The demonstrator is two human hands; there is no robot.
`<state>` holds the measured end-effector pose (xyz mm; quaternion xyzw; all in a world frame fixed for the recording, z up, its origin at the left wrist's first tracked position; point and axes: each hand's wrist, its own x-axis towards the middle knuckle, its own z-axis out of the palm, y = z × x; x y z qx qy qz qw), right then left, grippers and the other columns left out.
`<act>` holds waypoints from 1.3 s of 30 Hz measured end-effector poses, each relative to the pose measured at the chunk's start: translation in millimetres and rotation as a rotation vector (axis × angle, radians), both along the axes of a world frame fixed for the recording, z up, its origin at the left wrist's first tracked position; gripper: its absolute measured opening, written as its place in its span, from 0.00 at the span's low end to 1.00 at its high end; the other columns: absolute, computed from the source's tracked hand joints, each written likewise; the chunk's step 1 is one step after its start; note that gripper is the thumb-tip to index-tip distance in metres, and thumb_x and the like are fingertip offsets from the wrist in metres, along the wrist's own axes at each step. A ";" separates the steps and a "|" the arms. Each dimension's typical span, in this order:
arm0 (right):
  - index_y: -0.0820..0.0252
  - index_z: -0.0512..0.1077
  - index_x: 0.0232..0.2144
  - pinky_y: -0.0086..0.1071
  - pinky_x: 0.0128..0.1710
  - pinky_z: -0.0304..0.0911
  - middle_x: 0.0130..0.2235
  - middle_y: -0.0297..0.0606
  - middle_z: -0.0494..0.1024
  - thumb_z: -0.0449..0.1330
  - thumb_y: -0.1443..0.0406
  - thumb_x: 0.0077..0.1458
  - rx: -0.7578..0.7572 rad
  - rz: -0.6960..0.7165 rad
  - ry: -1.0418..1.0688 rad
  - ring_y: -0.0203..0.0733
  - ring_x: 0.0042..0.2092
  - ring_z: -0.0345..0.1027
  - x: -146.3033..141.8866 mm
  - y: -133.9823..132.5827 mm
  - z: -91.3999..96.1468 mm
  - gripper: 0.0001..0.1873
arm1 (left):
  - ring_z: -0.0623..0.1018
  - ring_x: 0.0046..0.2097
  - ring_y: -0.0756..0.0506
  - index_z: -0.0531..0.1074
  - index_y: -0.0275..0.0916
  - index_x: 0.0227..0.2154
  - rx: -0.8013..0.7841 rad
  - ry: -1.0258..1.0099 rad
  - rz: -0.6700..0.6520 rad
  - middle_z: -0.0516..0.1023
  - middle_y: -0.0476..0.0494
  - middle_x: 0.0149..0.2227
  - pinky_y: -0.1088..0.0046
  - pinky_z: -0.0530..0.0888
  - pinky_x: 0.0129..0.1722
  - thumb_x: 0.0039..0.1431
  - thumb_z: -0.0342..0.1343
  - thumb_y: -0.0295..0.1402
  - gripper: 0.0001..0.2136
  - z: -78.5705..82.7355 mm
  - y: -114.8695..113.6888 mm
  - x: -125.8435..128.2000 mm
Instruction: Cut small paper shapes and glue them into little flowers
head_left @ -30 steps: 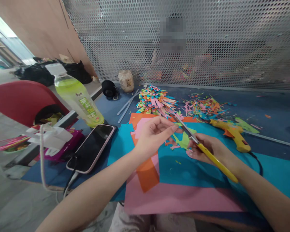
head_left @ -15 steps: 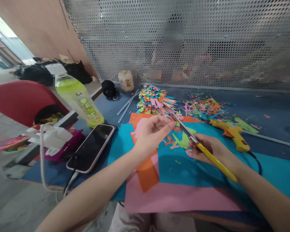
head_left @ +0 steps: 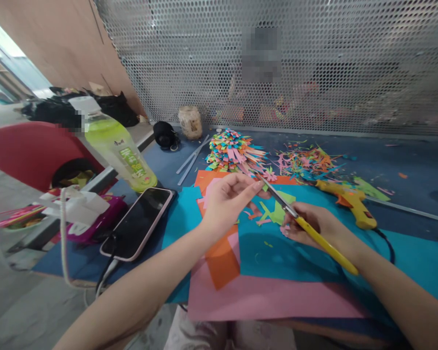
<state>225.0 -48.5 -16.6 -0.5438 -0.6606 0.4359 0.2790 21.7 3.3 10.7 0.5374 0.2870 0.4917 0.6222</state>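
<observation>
Above the blue paper (head_left: pixel 277 260), the left hand (head_left: pixel 226 199) is pinching a green paper scrap (head_left: pixel 265 187), apparently steadying it at the blades (head_left: pixel 277 195) of yellow-handled scissors (head_left: pixel 319 239), which the right hand (head_left: pixel 320 219) is gripping at right.

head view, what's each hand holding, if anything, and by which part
The right hand holds the scissors by the yellow handle, near the blades. The left hand apparently pinches a green paper piece by its edge.

Perforated metal screen (head_left: pixel 190 48); tan wall (head_left: pixel 65 43); red chair (head_left: pixel 25 150); grey floor (head_left: pixel 10 301).
</observation>
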 end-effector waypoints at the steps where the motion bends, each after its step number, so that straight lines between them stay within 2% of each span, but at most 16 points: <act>1: 0.58 0.64 0.28 0.26 0.26 0.58 0.26 0.28 0.67 0.63 0.68 0.45 -0.004 -0.002 0.003 0.32 0.27 0.62 -0.4 -0.2 0.5 0.10 | 0.74 0.21 0.53 0.66 0.35 0.26 0.006 0.000 0.001 0.78 0.46 0.26 0.77 0.74 0.19 0.51 0.58 0.39 0.11 -0.3 0.2 -0.1; 10: 0.57 0.65 0.27 0.29 0.26 0.60 0.26 0.29 0.68 0.64 0.64 0.43 -0.005 -0.026 0.006 0.35 0.27 0.63 -1.3 -0.1 1.4 0.10 | 0.77 0.27 0.50 0.66 0.36 0.27 -0.021 -0.074 0.022 0.76 0.48 0.25 0.79 0.75 0.19 0.44 0.63 0.35 0.12 0.2 0.3 2.0; 17: 0.58 0.65 0.27 0.28 0.25 0.60 0.25 0.30 0.68 0.65 0.64 0.42 0.013 -0.038 -0.003 0.34 0.26 0.63 -0.8 -0.3 0.5 0.11 | 0.77 0.28 0.50 0.66 0.36 0.26 -0.013 -0.086 0.030 0.75 0.49 0.25 0.79 0.75 0.19 0.44 0.63 0.33 0.11 0.6 0.6 1.2; 26: 0.57 0.64 0.28 0.31 0.28 0.63 0.26 0.29 0.64 0.65 0.61 0.43 -0.012 -0.044 0.056 0.37 0.29 0.64 4.6 3.3 -12.7 0.13 | 0.73 0.22 0.55 0.65 0.37 0.28 0.055 -0.113 -0.027 0.73 0.52 0.25 0.80 0.73 0.20 0.44 0.64 0.32 0.12 -2.5 2.0 0.2; 34: 0.57 0.64 0.27 0.29 0.26 0.60 0.25 0.29 0.65 0.64 0.61 0.44 0.009 -0.039 -0.022 0.36 0.27 0.62 -0.5 0.5 -1.4 0.12 | 0.72 0.20 0.55 0.65 0.37 0.27 0.049 -0.121 -0.035 0.73 0.53 0.24 0.80 0.73 0.18 0.44 0.64 0.32 0.12 -1.6 2.0 0.2; 39: 0.58 0.65 0.27 0.29 0.26 0.60 0.24 0.29 0.66 0.64 0.60 0.43 0.010 -0.042 -0.026 0.35 0.26 0.62 0.2 1.0 -0.8 0.13 | 0.73 0.23 0.55 0.65 0.37 0.27 0.052 -0.140 -0.015 0.73 0.52 0.24 0.81 0.74 0.20 0.45 0.63 0.31 0.10 -2.2 2.1 0.1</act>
